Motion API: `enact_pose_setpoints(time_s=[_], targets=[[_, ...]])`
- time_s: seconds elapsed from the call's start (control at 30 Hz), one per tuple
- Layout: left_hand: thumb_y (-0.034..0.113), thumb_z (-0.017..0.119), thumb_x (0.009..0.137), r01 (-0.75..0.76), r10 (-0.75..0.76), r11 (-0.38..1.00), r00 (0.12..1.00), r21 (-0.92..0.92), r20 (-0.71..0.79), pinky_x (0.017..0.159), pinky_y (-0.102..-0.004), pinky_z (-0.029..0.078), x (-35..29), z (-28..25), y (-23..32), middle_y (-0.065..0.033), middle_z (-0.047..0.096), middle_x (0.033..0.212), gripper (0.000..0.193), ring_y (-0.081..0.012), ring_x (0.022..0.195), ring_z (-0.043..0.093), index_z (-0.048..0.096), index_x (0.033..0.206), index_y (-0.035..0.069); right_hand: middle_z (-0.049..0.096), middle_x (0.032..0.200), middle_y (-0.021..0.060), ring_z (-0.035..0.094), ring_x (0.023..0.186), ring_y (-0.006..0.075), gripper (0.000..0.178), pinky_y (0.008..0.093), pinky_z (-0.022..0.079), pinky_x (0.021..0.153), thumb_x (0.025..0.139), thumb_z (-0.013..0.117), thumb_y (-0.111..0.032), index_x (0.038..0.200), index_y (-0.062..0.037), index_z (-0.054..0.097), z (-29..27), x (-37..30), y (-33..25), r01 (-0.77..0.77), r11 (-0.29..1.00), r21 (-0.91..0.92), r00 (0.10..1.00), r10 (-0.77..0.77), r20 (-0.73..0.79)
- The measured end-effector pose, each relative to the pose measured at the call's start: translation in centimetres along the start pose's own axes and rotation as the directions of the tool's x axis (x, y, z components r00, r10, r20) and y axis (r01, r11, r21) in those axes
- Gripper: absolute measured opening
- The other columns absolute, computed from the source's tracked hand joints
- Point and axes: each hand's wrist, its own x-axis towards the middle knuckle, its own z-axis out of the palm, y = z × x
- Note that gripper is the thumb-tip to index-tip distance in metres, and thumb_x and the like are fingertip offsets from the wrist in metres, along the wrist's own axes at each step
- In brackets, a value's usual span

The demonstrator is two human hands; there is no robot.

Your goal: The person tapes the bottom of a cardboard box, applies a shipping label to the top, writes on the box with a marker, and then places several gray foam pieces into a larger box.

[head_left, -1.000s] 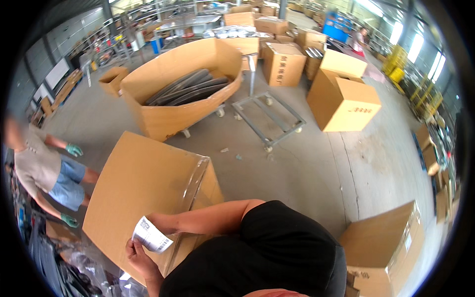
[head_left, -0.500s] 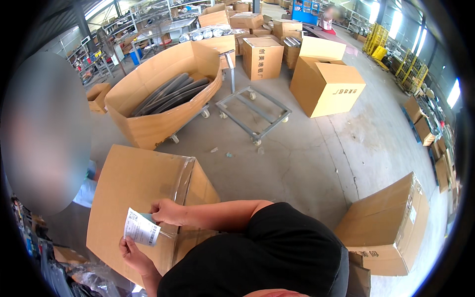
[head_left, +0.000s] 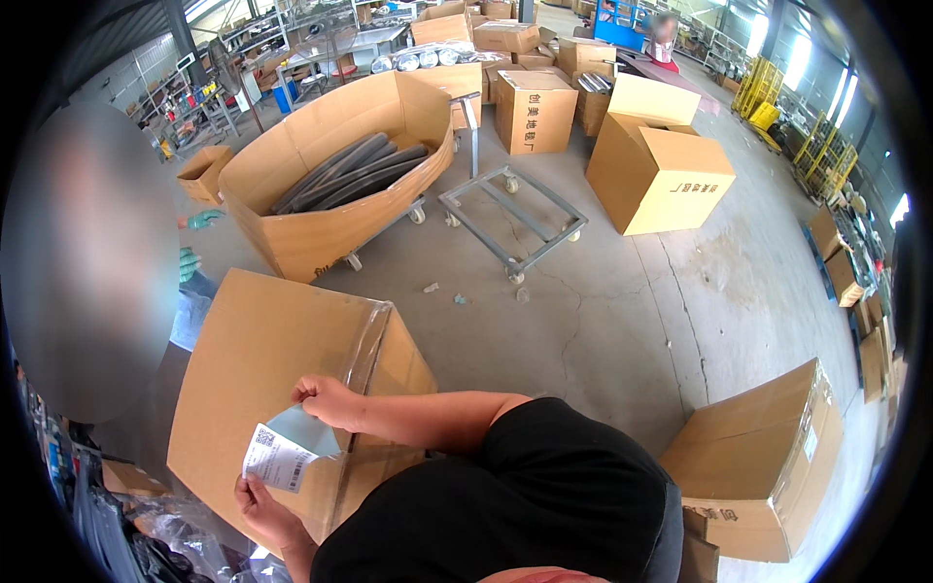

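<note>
Above the big brown cardboard box point(head_left: 262, 335), more pale-blue paper sheet point(head_left: 305, 428) shows now: right hand point(head_left: 328, 400) pinching that, left hand point(head_left: 267, 509) pinching the white printed label point(head_left: 276, 459). Peeling's probably further along.

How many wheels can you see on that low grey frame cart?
4, under the grey cart's corners: far wheel, left wheel, right wheel and near wheel. None at the corners seems hidden.
</note>
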Motion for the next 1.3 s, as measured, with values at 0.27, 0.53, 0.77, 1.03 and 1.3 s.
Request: enact_pose_setpoints(time_s=[0.27,0.53,0.77,1.03,1.3], targets=[[0.026,0.053,0.101,-0.006,0.006,1.0,0.999,-0.001,-0.053,0.085,-0.0278,0.042,0.4,0.4,-1.2,-0.0045,0.062,0.098,0.026,-0.0129,0.091,0.052,0.061,0.106,0.001,0.058,0.087,0.0026,0.053,0.077,0.0109,0.021,0.0268,0.042,0.063,0.085,0.047,-0.003,0.099,-0.0028,0.062,-2.7,0.1,-1.9,-0.048,0.997,-0.054,0.997,0.044,-0.058],[0.024,0.053,0.101,0.031,-0.034,0.998,0.998,-0.052,-0.062,0.085,-0.0286,0.043,0.2,1.1,-1.5,-0.0049,0.062,0.098,0.024,-0.0131,0.089,0.052,0.061,0.105,0.001,0.06,0.089,0.0023,0.053,0.078,0.0111,0.018,0.0287,0.044,0.068,0.087,0.047,-0.005,0.095,-0.0053,0.062,-5.6,0.9,-1.0,0.023,0.997,-0.073,0.993,-0.031,-0.11],[0.022,0.056,0.097,0.079,-0.089,0.994,0.984,-0.071,-0.156,0.07,-0.0275,0.04,-0.4,0.1,-1.4,0.0009,0.055,0.081,0.022,-0.0109,0.076,0.048,0.064,0.095,0.001,0.064,0.093,0.0039,0.06,0.086,0.0164,0.015,0.0334,0.048,0.074,0.095,0.052,-0.018,0.099,-0.0091,0.064,-9.6,4.2,3.5,0.413,0.898,-0.152,0.907,-0.39,0.16],[0.011,0.063,0.093,0.238,-0.256,0.947,0.965,-0.214,-0.06,0.075,-0.0226,0.042,0.8,1.3,-2.6,-0.0006,0.063,0.087,0.016,-0.0078,0.082,0.053,0.066,0.099,-0.003,0.07,0.089,0.0085,0.067,0.082,0.0218,0.029,0.0344,0.051,0.074,0.084,0.068,-0.027,0.108,-0.0106,0.068,-14.8,3.5,-0.2,0.068,0.567,-0.821,0.972,-0.222,-0.073],[0.015,0.067,0.091,0.416,-0.423,0.877,0.906,-0.24,0.025,0.08,-0.0243,0.044,1.1,0.9,-7.8,-0.003,0.065,0.092,0.022,-0.0092,0.087,0.056,0.066,0.103,-0.003,0.068,0.085,0.0043,0.064,0.077,0.0227,0.024,0.0363,0.05,0.07,0.083,0.069,-0.022,0.105,-0.0127,0.068,-9.5,4.6,1.7,0.213,0.419,-0.883,0.968,-0.212,0.133]])
